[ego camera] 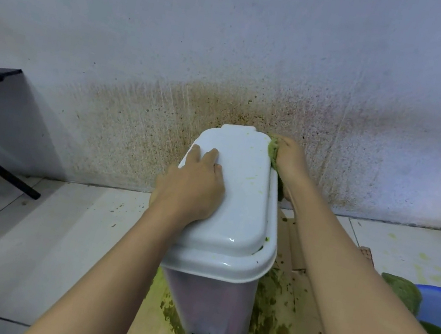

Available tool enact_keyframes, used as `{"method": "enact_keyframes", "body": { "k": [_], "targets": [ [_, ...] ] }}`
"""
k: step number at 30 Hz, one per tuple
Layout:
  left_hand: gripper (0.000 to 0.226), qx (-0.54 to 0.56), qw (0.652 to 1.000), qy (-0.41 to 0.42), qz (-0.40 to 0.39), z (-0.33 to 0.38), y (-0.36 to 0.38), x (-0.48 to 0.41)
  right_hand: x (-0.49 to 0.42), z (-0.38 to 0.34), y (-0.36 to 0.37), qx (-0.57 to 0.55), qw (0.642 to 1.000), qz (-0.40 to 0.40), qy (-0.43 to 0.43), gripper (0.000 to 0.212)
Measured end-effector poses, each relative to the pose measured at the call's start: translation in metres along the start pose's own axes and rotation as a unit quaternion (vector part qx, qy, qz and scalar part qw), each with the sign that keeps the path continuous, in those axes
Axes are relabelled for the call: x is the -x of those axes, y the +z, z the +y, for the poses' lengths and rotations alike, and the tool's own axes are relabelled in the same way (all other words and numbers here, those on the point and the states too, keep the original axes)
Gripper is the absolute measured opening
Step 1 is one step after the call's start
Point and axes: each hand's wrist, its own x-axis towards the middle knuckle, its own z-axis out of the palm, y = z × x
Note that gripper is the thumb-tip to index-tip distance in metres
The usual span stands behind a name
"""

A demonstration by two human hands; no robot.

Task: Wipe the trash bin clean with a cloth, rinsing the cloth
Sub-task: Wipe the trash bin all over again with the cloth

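My left hand (192, 188) lies flat on the white plastic pedal trash bin (227, 227) lid. My right hand (288, 158), beyond it, grips the green stained cloth (273, 154) against the lid's far right edge.

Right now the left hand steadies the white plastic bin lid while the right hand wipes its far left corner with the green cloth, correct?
Not quite: the head view shows the right hand pressing the green cloth at the far right corner of the white plastic bin lid. The left hand does steady it.
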Motion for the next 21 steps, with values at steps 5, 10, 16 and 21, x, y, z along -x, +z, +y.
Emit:
{"method": "enact_keyframes", "body": {
  "k": [5,10,16,21],
  "targets": [
    [0.053,0.0,1.0,-0.01,-0.012,0.001,-0.002,-0.002,0.058,0.008,-0.005,-0.025,0.999,-0.003,-0.029,0.04],
    [0.062,0.018,1.0,-0.009,-0.018,-0.002,-0.002,-0.004,0.16,0.011,-0.019,-0.074,0.996,-0.02,-0.047,0.043],
    [0.056,0.023,1.0,-0.005,-0.012,-0.002,-0.001,-0.003,0.208,0.02,-0.018,-0.128,0.991,-0.016,-0.044,0.04],
    [0.054,0.014,1.0,0.005,-0.007,-0.003,0.0,-0.001,0.135,0.015,-0.018,-0.122,0.992,-0.03,-0.003,0.037]
  ]
}}
